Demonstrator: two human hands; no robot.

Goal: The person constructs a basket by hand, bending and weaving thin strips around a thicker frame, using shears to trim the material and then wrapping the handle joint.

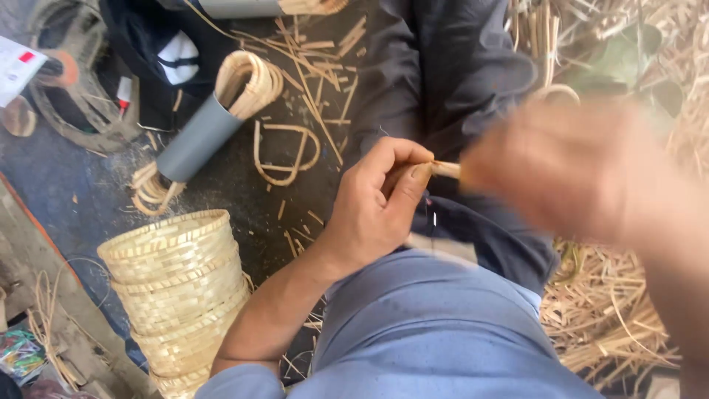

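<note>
My left hand (377, 203) pinches a thin pale cane strip (445, 169) between thumb and fingers, above my dark trouser leg. My right hand (569, 166) is close to the camera and blurred; it meets the other end of the strip, and its grip is hidden by the blur. Both hands hover over my lap, over a blue shirt.
A stack of woven baskets (177, 284) stands at the lower left. A grey pipe (199, 138) with cane loops on both ends lies on the dark floor, beside a bent cane loop (284, 154) and scattered offcuts. Heaps of cane strips (605, 310) lie on the right.
</note>
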